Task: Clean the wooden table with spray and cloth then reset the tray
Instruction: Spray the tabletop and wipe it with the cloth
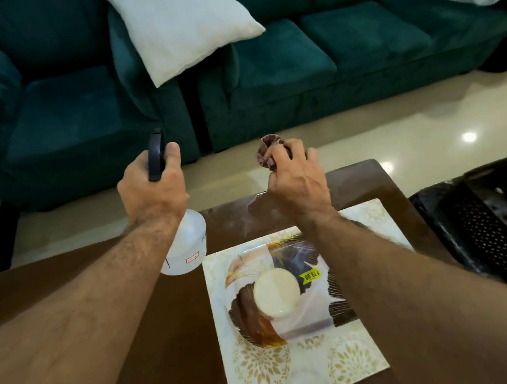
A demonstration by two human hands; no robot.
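My left hand (151, 187) grips a clear spray bottle (189, 248) by its dark trigger head, held above the far left part of the dark wooden table (174, 341). My right hand (298, 181) is closed on a bunched reddish patterned cloth (268, 151), raised over the table's far edge. Below my arms a white square tray (265, 372) with gold flower prints lies on the table. On it rests a wrapped brown-and-white patterned plate (254, 329) with a round cream disc (277, 292) and a yellow price sticker. A wet, pale smear shows on the wood near the far edge.
A black perforated plastic chair (493, 223) stands at the table's right side. Beyond the table lie glossy cream floor tiles and dark green sofas (296, 71) with white cushions (178, 24).
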